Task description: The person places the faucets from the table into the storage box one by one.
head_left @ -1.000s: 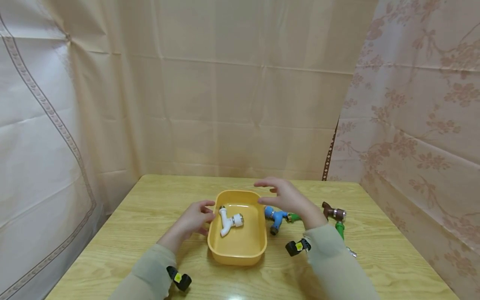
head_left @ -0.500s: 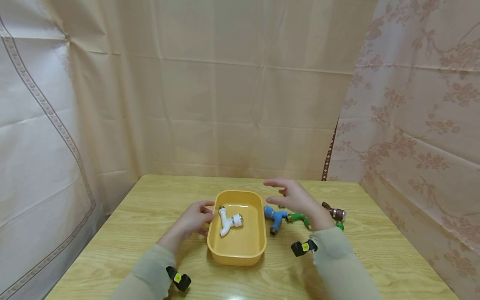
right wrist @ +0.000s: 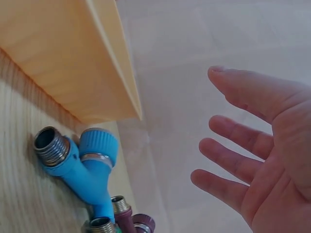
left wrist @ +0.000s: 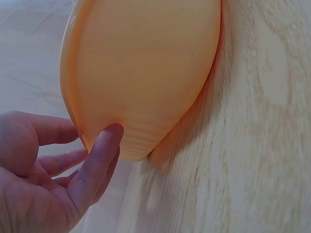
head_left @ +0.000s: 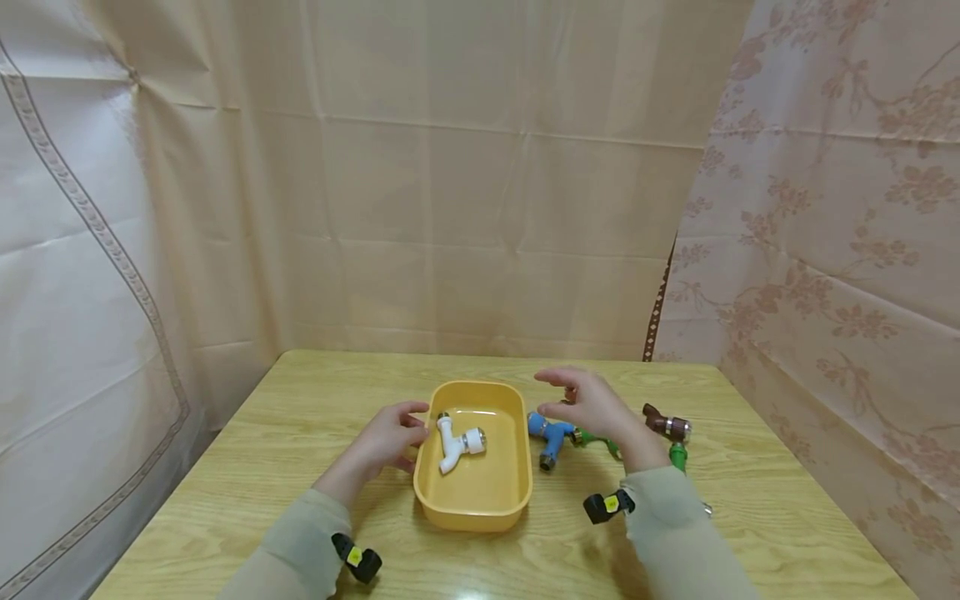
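Observation:
A yellow plastic basin [head_left: 476,521] stands mid-table, with a white tap [head_left: 452,448] lying inside it. My left hand [head_left: 386,437] is at the basin's left side, fingers spread and touching near the rim. In the left wrist view the thumb [left wrist: 104,145] lies against the basin's outer wall. To the basin's right, my right hand [head_left: 592,408] hovers with fingers extended, holding nothing. Just below it on the table lies a blue tap [head_left: 552,442], its threaded end and ribbed knob clear in the right wrist view. A green tap [head_left: 588,437] beside it is partly hidden under the hand.
Farther right lie a brown tap [head_left: 666,423] and a green piece [head_left: 678,457], the latter partly covered by the right sleeve. A maroon tap [right wrist: 127,221] shows behind the blue one in the right wrist view. Curtains [head_left: 480,208] hang behind the table.
My right hand has moved right, away from over the basin's right rim, and dropped slightly. My left hand, the basin and the white tap stay about where they were.

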A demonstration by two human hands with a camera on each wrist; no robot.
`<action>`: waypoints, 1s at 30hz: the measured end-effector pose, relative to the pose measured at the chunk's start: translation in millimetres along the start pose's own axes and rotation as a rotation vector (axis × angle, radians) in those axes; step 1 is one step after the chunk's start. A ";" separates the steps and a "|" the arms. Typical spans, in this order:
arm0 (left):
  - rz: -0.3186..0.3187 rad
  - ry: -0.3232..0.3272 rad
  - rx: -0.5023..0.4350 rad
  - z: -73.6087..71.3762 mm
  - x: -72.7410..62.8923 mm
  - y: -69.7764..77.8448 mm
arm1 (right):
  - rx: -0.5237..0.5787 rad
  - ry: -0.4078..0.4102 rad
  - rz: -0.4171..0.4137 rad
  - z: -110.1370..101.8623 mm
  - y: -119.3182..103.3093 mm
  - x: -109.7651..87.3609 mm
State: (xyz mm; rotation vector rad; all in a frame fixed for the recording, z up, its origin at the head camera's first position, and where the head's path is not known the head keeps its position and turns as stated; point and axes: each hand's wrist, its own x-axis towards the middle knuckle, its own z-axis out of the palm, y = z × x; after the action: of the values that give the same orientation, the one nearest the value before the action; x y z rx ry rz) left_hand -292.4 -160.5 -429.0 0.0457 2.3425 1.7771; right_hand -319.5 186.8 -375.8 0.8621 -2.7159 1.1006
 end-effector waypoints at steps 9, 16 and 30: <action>0.002 0.001 -0.002 0.4 -1.1 0.6 | 0.052 -0.012 0.059 6.8 11.5 -4.3; -0.001 0.000 0.004 -0.2 -0.4 0.1 | 0.015 -0.010 0.046 14.5 19.6 -5.4; -0.002 0.008 0.009 0.5 -1.9 0.2 | -0.059 -0.053 0.111 25.1 28.9 -10.1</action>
State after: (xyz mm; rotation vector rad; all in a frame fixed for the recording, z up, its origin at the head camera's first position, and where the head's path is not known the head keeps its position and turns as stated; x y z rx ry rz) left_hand -290.5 -160.3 -428.7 0.0383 2.3548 1.7697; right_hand -323.3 191.7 -414.9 0.7509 -2.8552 1.0250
